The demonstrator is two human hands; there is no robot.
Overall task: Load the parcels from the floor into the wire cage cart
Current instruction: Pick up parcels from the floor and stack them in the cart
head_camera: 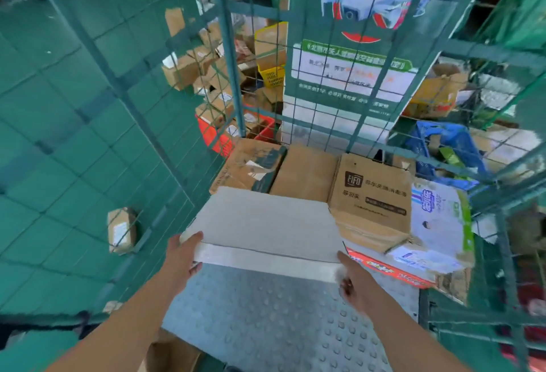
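Placing step: left hand and right hand grip flat white parcel; right fingers blurred. Next, slide it against cardboard boxes inside wire cage cart.

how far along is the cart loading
Partly done. Several parcels already sit at the back of the cage cart: a taped brown box, a printed brown box and a white printed box. In hand: both hands, left and right, hold a flat white box over the cart floor. Left: at least one small parcel outside the mesh.
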